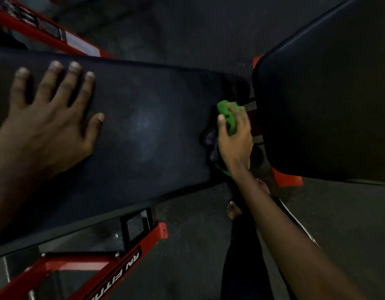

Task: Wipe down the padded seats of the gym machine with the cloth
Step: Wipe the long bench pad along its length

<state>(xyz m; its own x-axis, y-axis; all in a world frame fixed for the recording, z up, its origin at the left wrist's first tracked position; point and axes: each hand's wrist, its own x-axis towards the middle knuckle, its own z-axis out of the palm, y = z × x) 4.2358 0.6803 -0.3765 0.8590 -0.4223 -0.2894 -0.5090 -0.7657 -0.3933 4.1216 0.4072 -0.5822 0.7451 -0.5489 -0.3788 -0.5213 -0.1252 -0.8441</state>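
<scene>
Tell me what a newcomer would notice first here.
The bright green cloth stands out, bunched in the right hand at the right end of the long black pad. The left hand lies spread flat on that pad's left part. A red frame shows at lower left, and a second pad fills the upper right.

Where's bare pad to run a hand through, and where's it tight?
Free: the middle of the long pad, between the left hand flat on it and the right hand gripping the green cloth; the second pad too. Tight: the gap between pads, by the red frame.
</scene>
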